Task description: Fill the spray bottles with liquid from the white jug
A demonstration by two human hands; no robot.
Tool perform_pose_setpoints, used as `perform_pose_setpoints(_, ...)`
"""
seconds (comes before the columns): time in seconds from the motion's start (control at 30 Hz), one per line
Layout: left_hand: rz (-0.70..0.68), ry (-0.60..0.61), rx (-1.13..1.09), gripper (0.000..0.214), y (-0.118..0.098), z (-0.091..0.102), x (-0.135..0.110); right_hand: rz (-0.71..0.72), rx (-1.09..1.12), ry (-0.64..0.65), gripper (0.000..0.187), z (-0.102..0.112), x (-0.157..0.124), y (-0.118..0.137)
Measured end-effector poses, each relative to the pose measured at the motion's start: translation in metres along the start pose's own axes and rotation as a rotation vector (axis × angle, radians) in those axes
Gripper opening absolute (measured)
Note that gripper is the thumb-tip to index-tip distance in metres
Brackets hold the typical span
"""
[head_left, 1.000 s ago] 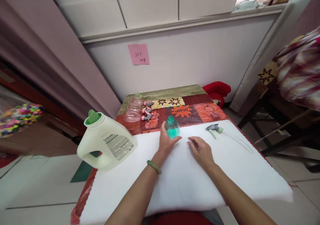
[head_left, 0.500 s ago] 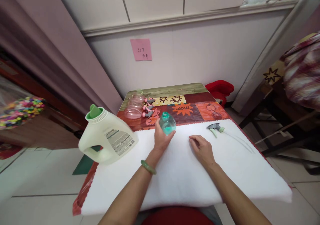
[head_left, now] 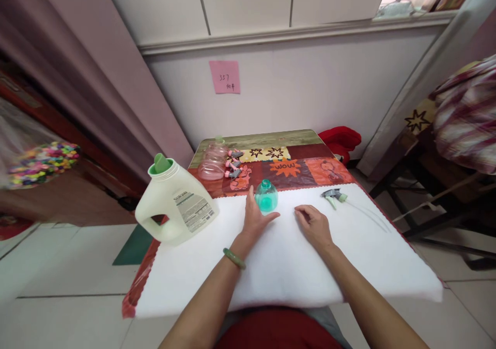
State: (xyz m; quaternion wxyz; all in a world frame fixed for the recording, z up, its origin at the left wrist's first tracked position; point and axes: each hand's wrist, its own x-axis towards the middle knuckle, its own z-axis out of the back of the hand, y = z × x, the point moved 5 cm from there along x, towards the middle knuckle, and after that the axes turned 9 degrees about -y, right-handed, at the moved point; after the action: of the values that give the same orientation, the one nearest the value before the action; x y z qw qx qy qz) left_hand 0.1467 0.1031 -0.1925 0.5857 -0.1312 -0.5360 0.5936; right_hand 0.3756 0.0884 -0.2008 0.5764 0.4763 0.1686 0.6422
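Head view: teal bottle [head_left: 266, 200] upright in crook of spread left grip [head_left: 254, 215]; right grip [head_left: 316, 226] curled, closure unclear

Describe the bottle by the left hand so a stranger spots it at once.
On the white cloth, find the left hand with the green bangle. Framed by its thumb and fingers is a small round bottle; its see-through teal sets it apart from the pinkish bottles farther back.

Two hands [head_left: 256, 218] [head_left: 314, 227], one green bottle [head_left: 266, 199], one jug [head_left: 176, 201].
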Motion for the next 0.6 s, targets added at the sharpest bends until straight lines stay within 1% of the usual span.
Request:
perform_pose_setpoints(0.07,-0.048,-0.04,0.011,0.108,-0.011,0.019,-0.007,-0.004,0.01,-0.002,0.022,0.0,-0.001,-0.001)
perform_pose_setpoints(0.1,-0.07,-0.068,0.018,0.098,-0.018,0.032,-0.01,-0.007,0.014,-0.005,0.023,0.001,-0.002,-0.001)
perform_pose_setpoints(0.17,-0.12,-0.159,0.045,0.083,-0.031,0.068,-0.015,-0.011,0.017,-0.019,0.024,0.002,-0.002,-0.002)
perform_pose_setpoints(0.2,-0.149,-0.23,0.066,0.08,-0.037,0.091,-0.017,-0.01,0.018,-0.029,0.025,0.003,-0.003,-0.002)
perform_pose_setpoints(0.27,-0.266,-0.486,0.186,0.078,-0.05,0.146,-0.021,-0.007,0.023,-0.059,0.026,0.004,-0.004,-0.002)
perform_pose_setpoints(0.3,-0.3,-0.601,0.232,0.08,-0.052,0.173,-0.023,-0.005,0.025,-0.076,0.026,0.005,-0.004,-0.002)
perform_pose_setpoints(0.33,-0.298,-0.696,0.272,0.083,-0.052,0.198,-0.024,0.001,0.025,-0.095,0.027,0.006,-0.004,-0.002)
perform_pose_setpoints(0.37,-0.247,-0.791,0.306,0.086,-0.047,0.223,-0.024,0.009,0.023,-0.113,0.027,0.007,-0.004,-0.002)
perform_pose_setpoints(0.43,-0.045,-0.946,0.315,0.088,-0.028,0.267,-0.026,0.022,0.019,-0.141,0.027,0.008,-0.005,-0.001)
perform_pose_setpoints(0.47,0.024,-0.976,0.3,0.086,-0.018,0.282,-0.025,0.025,0.018,-0.151,0.027,0.008,-0.005,-0.001)
perform_pose_setpoints(0.5,0.092,-0.993,0.275,0.083,-0.007,0.293,-0.025,0.024,0.018,-0.159,0.028,0.009,-0.005,-0.001)
perform_pose_setpoints(0.53,0.168,-0.996,0.234,0.078,0.004,0.301,-0.024,0.021,0.019,-0.163,0.028,0.009,-0.006,-0.001)
perform_pose_setpoints(0.6,0.285,-0.961,0.137,0.067,0.025,0.304,-0.021,0.013,0.025,-0.167,0.028,0.009,-0.006,-0.001)
